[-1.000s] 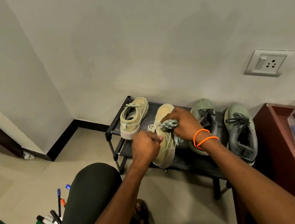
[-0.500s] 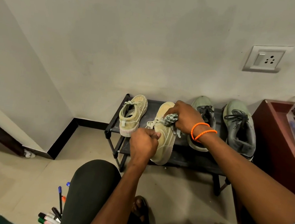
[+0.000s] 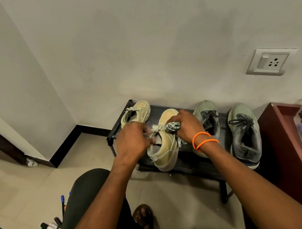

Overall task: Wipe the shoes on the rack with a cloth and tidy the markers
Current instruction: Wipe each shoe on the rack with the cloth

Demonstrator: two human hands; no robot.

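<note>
Markers (image 3: 52, 225): bottom left of frame, lying on the floor beside a dark-clad knee; black, green and blue caps visible, partly hidden by the knee.
Foot (image 3: 142, 217): bottom centre, in a sandal on the tiled floor.
Left hand (image 3: 132, 142): centre of frame, fingers curled at the collar and laces of the yellow shoe; blurred, so exact hold on the laces cannot be told.
Yellow shoe (image 3: 166, 150): centre, on the top shelf of the rack, heel hanging over the front edge, toe toward the wall.
Right hand (image 3: 186, 126): just right of centre, fingers closed round a bunched cloth, pressed against the shoe's upper; two orange bands on the wrist.
Cloth (image 3: 173, 126): pale checked, balled in the right hand, a loose end hanging down beside the shoe.
Rack (image 3: 197, 164): black, low, against the wall.
Second yellow shoe (image 3: 137, 111): left end of rack, partly behind the left hand.
Grey-green shoes (image 3: 245, 136): right half of rack, side by side, dark laces.
Socket (image 3: 271, 61): upper right, on the wall.
</note>
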